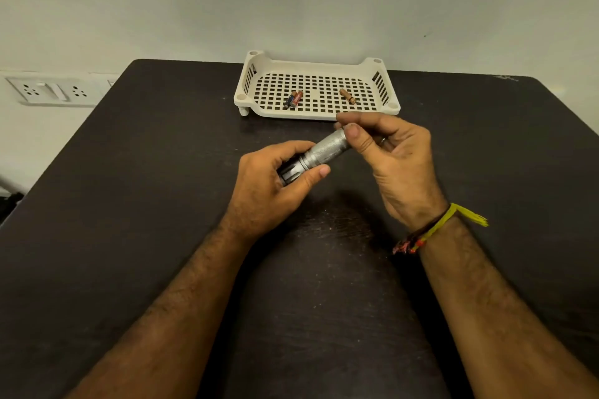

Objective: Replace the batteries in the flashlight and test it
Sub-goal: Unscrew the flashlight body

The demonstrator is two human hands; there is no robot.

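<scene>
A silver metal flashlight [324, 152] is held above the dark table, tilted with its tail end up and to the right. My left hand [272, 185] wraps around its head end. My right hand [392, 159] pinches the tail end between thumb and fingers; the tail cap is hidden by the fingertips. In the white perforated tray [324, 113] behind lie two batteries [293, 98] side by side on the left and a copper-coloured battery [347, 96] on the right.
The dark table [162, 236] runs up to a pale wall behind the tray. A white socket panel [55, 91] sits on the wall at the left. A yellow thread band is on my right wrist.
</scene>
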